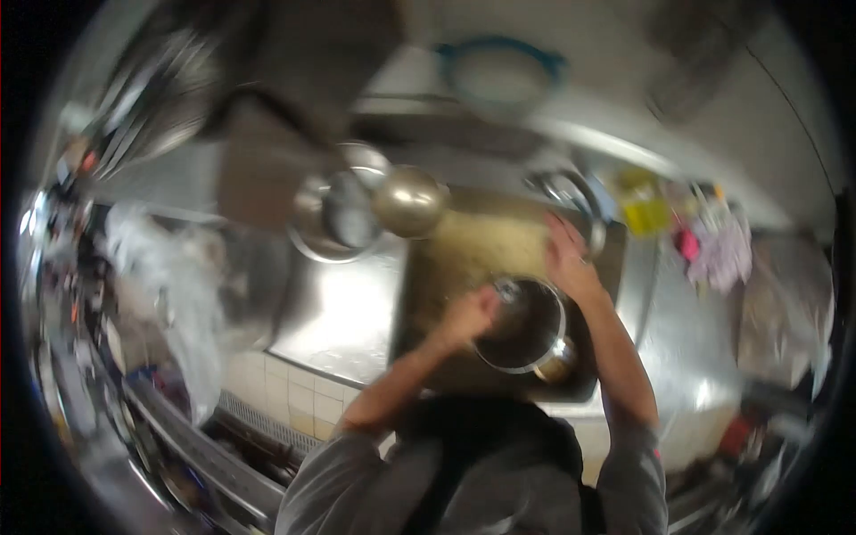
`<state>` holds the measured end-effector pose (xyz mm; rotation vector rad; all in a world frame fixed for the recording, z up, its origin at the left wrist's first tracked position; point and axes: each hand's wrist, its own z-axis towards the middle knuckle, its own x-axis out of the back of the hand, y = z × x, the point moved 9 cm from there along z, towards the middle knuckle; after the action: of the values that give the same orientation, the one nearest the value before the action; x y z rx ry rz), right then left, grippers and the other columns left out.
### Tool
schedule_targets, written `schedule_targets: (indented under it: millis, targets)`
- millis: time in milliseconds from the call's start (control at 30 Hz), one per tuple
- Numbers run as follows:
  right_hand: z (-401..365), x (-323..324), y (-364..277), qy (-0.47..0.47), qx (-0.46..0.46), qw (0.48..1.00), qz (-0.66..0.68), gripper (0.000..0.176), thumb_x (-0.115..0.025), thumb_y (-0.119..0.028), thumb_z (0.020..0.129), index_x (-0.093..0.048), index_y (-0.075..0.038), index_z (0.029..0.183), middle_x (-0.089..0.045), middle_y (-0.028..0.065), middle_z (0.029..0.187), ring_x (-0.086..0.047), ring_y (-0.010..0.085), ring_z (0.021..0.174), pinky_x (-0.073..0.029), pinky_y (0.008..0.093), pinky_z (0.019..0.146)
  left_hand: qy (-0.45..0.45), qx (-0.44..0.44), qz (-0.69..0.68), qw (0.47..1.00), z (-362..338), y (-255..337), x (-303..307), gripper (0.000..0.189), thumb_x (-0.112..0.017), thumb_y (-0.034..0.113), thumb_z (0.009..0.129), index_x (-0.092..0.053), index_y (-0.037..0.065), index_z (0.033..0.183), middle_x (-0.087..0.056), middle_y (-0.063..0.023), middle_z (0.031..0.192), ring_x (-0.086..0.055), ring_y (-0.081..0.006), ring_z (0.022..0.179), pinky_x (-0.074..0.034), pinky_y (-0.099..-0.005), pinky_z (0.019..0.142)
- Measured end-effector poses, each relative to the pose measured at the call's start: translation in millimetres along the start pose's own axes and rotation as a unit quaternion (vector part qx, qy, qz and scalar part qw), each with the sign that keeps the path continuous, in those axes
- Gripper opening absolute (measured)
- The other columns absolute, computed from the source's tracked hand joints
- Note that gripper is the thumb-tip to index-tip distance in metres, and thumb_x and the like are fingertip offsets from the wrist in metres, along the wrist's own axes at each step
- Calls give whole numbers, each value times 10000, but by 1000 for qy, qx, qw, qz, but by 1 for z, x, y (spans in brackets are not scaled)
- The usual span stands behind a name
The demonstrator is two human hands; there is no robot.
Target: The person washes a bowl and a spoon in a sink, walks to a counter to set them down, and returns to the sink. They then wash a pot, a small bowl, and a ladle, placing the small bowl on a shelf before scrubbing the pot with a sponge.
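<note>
In the head view, my left hand (473, 316) is closed at the left rim of a round, dark, metal-rimmed vessel (526, 334), probably a pot. Blur hides its exact kind. It is tilted over a sink (410, 294) of cloudy, yellowish water (481, 245). My right hand (564, 251) is above the sink's right side, close to a curved metal tap (584, 201). Its fingers look stretched out, with nothing visible in them, though the picture is smeared. A small round metal piece (557, 359) shows at the vessel's lower right edge.
Left of the sink, a shiny metal bowl (410, 202) and a round metal pot (334, 254) rest on the steel counter (343, 308). Yellow sponge-like items (644, 205) and a pale cloth (720, 251) lie to the right. A blue-rimmed round thing (499, 43) sits behind. Clear plastic (169, 294) hangs far left.
</note>
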<state>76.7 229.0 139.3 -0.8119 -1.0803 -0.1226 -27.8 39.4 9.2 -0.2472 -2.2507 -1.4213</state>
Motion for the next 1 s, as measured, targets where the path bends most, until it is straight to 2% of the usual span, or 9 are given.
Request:
schedule_targets:
  millis: [167,367,467,600,667,833,867,933,1000]
  targets:
    - [20,-39,46,-18,21,999,-39,737,-545,9,873,-314,-58,1570,-333,230,1599,-538,453,1281,-522,470,993,24,45,-56,997,-91,-19,45,262,-546,259,1032,-598,4,1062,-686,-227,891,-701,-372,815,-535,-439,755]
    - [18,-36,35,-79,-32,995,-51,815,-530,-13,874,-191,-70,1613,-186,202,1677,-574,445,1236,-549,476,920,154,21,-135,979,-194,33,142,227,-591,45,1009,-593,52,1236,-717,-135,1061,-727,-226,880,-579,-344,814]
    - [19,-38,45,-78,-71,994,-29,823,-525,-4,867,-184,-66,1614,-172,205,1680,-568,455,1240,-555,485,901,253,-19,-96,963,-238,122,243,127,-655,-10,969,-700,-11,1088,-727,-97,1057,-719,-151,861,-586,-271,732]
    - [26,-35,61,16,5,999,-42,825,-519,7,861,-185,-60,1612,-179,231,1671,-521,473,1293,-541,491,930,491,-182,128,842,-285,217,355,454,-637,-146,860,-715,55,1259,-675,-123,1005,-652,-158,765,-528,-260,652]
    - [25,-39,71,11,18,999,-39,832,-521,32,842,-203,-49,1606,-193,246,1662,-489,480,1327,-530,485,955,525,-185,211,803,-282,249,387,434,-603,-90,910,-687,77,1301,-658,-166,1021,-669,-211,785,-539,-316,711]
    - [25,-64,101,-47,-49,995,-79,855,-532,112,792,-243,-6,1588,-190,239,1664,-369,455,1441,-470,448,1073,557,-181,264,766,-216,282,424,185,-673,88,949,-736,68,1121,-722,-85,865,-688,-190,757,-518,-297,672]
    - [25,-69,106,-25,15,997,-65,853,-526,121,785,-251,-3,1583,-167,242,1667,-325,432,1476,-412,446,1139,535,-165,234,795,-199,274,433,182,-686,117,950,-748,84,1118,-762,-83,947,-700,-149,790,-530,-297,676]
    - [27,-41,68,-57,-42,997,-27,824,-515,98,784,-273,13,1566,-270,270,1618,-301,419,1493,-351,439,1200,481,-293,274,779,-170,275,444,232,-692,118,936,-756,112,1159,-776,-60,985,-706,-119,810,-560,-300,687]
    - [25,-43,74,-36,-7,994,-107,788,-528,46,809,-281,21,1557,-325,293,1582,-324,434,1475,-349,454,1206,455,-257,225,822,-150,264,453,292,-686,139,933,-750,127,1217,-780,-68,1042,-724,-127,897,-597,-309,731]
